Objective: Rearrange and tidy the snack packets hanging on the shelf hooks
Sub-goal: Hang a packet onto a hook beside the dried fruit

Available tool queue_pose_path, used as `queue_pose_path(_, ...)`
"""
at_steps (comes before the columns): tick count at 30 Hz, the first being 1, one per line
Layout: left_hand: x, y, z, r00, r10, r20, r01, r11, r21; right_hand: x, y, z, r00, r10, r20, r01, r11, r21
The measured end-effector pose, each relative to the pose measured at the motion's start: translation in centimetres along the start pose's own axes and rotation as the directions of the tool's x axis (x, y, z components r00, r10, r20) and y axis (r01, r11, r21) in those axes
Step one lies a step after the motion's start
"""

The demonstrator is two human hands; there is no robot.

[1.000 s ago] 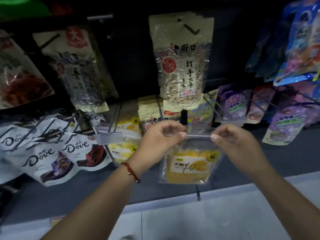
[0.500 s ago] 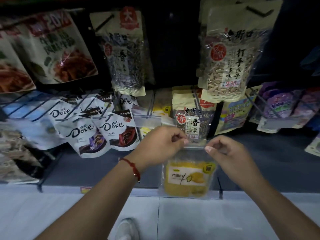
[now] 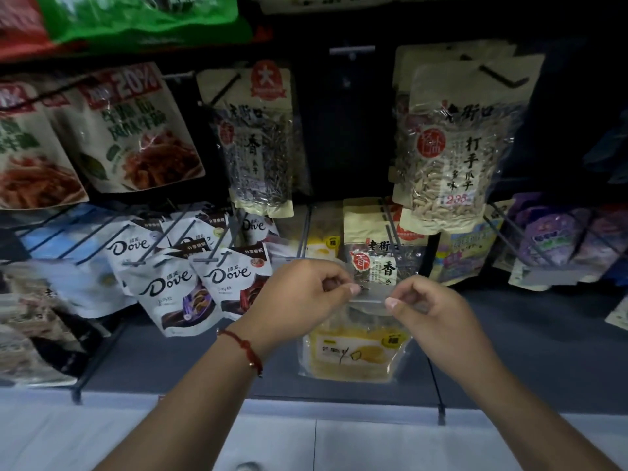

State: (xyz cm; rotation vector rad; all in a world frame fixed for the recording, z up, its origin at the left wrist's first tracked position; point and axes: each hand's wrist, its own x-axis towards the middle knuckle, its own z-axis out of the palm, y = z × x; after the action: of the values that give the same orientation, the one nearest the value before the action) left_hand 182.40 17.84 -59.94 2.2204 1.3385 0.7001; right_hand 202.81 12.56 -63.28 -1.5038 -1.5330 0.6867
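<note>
A clear packet of yellow dried mango hangs in front of the lower row of hooks. My left hand pinches its top edge on the left and my right hand pinches the same edge on the right. Both hands sit close together, just below a beige seed packet on a hook. More yellow mango packets hang behind, left of the seed packet.
White Dove chocolate packets crowd the hooks at lower left. Two tall seed packets hang on the upper row, meat-snack bags at upper left, purple packets at right. A pale floor lies below the shelf edge.
The view has shifted so the shelf appears further right and higher. My hands have drawn closer together on the packet's top edge, which now sits just under the seed packet.
</note>
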Motion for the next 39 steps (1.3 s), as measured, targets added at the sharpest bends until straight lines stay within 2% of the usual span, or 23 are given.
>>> queue_pose_path(10, -3.2, 1.8, -6.7, 0.968, -0.038, -0.25, 0.018, 0.996, -0.085, 2.2, -8.2, -0.7, 0.977, -0.188, 0.105, 0.192, 0.981, -0.03)
queue_pose_path(14, -3.6, 2.3, -10.4, 0.95, -0.013, -0.312, 0.012, 1.0, -0.005, 2.8, -11.9, -0.2, 0.96, -0.26, 0.109, 0.264, 0.964, -0.031)
queue_pose_path(17, -4.0, 2.2, -13.0, 0.948, 0.005, -0.318, 0.007, 0.999, 0.037, 3.0, -14.2, 0.4, 0.951, -0.277, 0.137, 0.281, 0.96, -0.012)
queue_pose_path(21, -4.1, 1.4, -15.4, 0.932, 0.056, -0.359, -0.006, 0.99, 0.139, 3.8, -16.7, 1.0, 0.947, -0.269, 0.173, 0.253, 0.961, 0.113)
queue_pose_path(25, -3.9, 1.2, -16.8, 0.906, 0.117, -0.406, -0.039, 0.98, 0.195, 5.9, -17.7, 2.1, 0.972, -0.198, 0.129, 0.157, 0.949, 0.272)
queue_pose_path(26, -3.7, 1.0, -17.1, 0.9, 0.134, -0.414, -0.049, 0.977, 0.209, 6.6, -17.8, 2.5, 0.976, -0.186, 0.116, 0.15, 0.952, 0.266)
queue_pose_path(29, -2.8, 0.2, -17.8, 0.894, 0.199, -0.401, -0.075, 0.95, 0.303, 9.4, -18.4, 3.4, 0.964, -0.234, 0.129, 0.24, 0.97, -0.03)
queue_pose_path(31, -2.5, -0.5, -18.0, 0.894, 0.231, -0.383, -0.084, 0.928, 0.363, 11.5, -19.1, 4.3, 0.951, -0.259, 0.166, 0.295, 0.922, -0.251)
queue_pose_path(33, -2.2, -1.3, -18.2, 0.887, 0.257, -0.382, -0.092, 0.912, 0.401, 14.0, -19.5, 5.5, 0.966, -0.203, 0.157, 0.253, 0.863, -0.437)
queue_pose_path(36, -2.0, -2.6, -18.7, 0.876, 0.273, -0.398, -0.092, 0.904, 0.417, 18.0, -19.7, 7.2, 0.997, -0.072, 0.038, 0.081, 0.832, -0.55)
queue_pose_path(39, -1.6, -3.6, -19.3, 0.869, 0.266, -0.417, -0.099, 0.92, 0.38, 21.2, -19.3, 8.5, 0.999, -0.036, -0.025, 0.017, 0.84, -0.542)
